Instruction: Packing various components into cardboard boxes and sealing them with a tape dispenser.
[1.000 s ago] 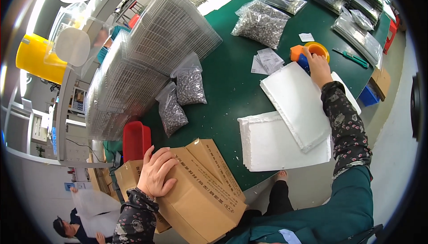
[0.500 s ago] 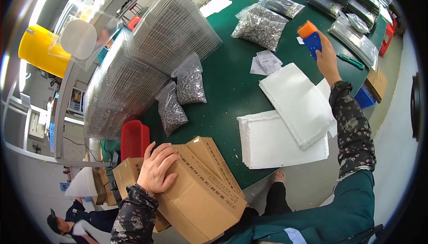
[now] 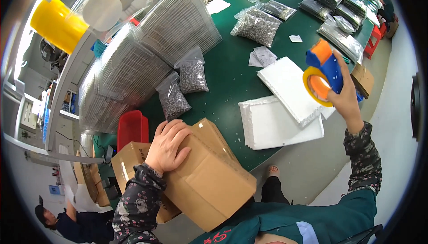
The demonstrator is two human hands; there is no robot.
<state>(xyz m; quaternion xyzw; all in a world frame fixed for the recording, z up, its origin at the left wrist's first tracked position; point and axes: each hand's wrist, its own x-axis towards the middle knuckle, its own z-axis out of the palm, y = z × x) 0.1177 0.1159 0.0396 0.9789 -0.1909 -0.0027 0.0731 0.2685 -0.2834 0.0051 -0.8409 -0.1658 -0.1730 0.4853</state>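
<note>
My right hand [image 3: 348, 105] grips a blue-and-orange tape dispenser [image 3: 335, 71], raised over the table's right side. A roll of yellow-edged tape shows on it. My left hand [image 3: 167, 148] lies flat on a brown cardboard box [image 3: 218, 181], fingers stretched out over its far left part. That box is tilted at the table's near edge, in front of my body. Another cardboard carton [image 3: 129, 161] stands just left of it, partly hidden by my left sleeve. Two white foam sheets [image 3: 285, 126] overlap on the table, between the box and the dispenser.
A red bin [image 3: 133, 130] stands beyond the cartons, near stacked clear trays [image 3: 178, 25]. Zip bags of small grey parts [image 3: 194, 75] lie beside them on the green table [image 3: 223, 83]. Flat plastic packs [image 3: 343, 39] fill the far right. Another person [image 3: 76, 221] is at lower left.
My right hand has lifted the tape dispenser off the far right of the table and brought it nearer, turning it. The box under my left hand has turned and its printed side no longer shows.
</note>
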